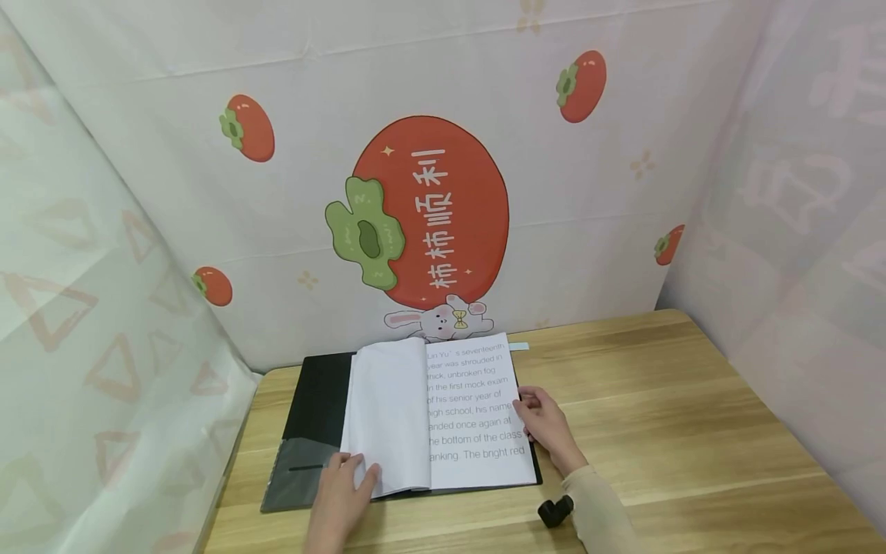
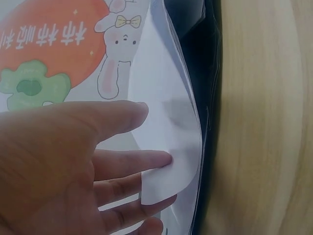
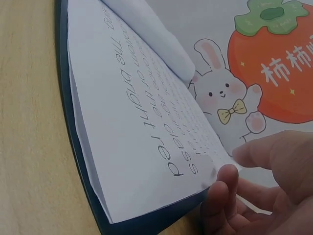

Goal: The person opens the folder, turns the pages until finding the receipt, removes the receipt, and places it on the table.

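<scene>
A black folder [image 1: 320, 396] with white pages lies spread on the wooden table. Its right-hand page [image 1: 471, 431] carries printed English text; a blank turned page [image 1: 388, 408] bulges on the left. At that blank page's lower edge is my left hand [image 1: 344, 492], its fingers fairly straight. In the left wrist view the index fingertip touches the paper [image 2: 161, 98], with other fingers partly behind it. My right hand [image 1: 547, 423] is at the right edge of the printed page, pinching it between thumb and curled fingers; the right wrist view shows the page edge [image 3: 146, 196] there.
A small black object [image 1: 555, 510] sits beside the right sleeve [image 1: 598, 508]. A pale blue tab [image 1: 518, 347] sticks out at the folder's upper right. Wooden table [image 1: 692, 431] stretches rightward. A printed cloth backdrop [image 1: 298, 200] rises behind, with cloth at both sides.
</scene>
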A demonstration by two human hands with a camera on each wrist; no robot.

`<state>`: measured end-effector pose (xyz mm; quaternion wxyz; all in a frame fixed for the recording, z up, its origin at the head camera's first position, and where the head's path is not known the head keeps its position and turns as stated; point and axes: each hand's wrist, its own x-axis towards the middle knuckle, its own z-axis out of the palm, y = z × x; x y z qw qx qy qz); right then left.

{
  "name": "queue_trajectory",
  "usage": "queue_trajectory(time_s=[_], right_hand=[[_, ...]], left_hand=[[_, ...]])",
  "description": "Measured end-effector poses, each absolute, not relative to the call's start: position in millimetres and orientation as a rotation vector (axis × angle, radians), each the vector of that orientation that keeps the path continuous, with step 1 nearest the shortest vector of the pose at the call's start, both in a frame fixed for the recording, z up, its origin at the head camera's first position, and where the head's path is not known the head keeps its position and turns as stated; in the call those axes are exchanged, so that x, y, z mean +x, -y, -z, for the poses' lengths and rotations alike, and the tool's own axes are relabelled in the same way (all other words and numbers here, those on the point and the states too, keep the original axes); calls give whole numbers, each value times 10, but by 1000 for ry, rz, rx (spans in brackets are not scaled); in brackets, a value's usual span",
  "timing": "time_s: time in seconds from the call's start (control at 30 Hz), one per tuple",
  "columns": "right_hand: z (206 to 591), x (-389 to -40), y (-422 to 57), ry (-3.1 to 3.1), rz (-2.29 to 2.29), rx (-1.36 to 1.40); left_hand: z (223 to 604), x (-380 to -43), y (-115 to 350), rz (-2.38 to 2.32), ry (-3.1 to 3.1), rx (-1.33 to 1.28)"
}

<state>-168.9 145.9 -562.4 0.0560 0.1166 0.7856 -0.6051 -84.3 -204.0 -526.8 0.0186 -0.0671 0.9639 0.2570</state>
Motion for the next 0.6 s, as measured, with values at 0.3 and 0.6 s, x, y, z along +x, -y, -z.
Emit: queue_trajectory(time_s=[0.3, 0.6], right_hand=[[5628, -1676, -1498, -2363, 1837, 357], [5659, -1673, -1542, -2346, 1883, 307]], left_hand=[[5306, -867, 2094, -782, -2988, -246], [5330, -857, 2087, -800, -2960, -323]])
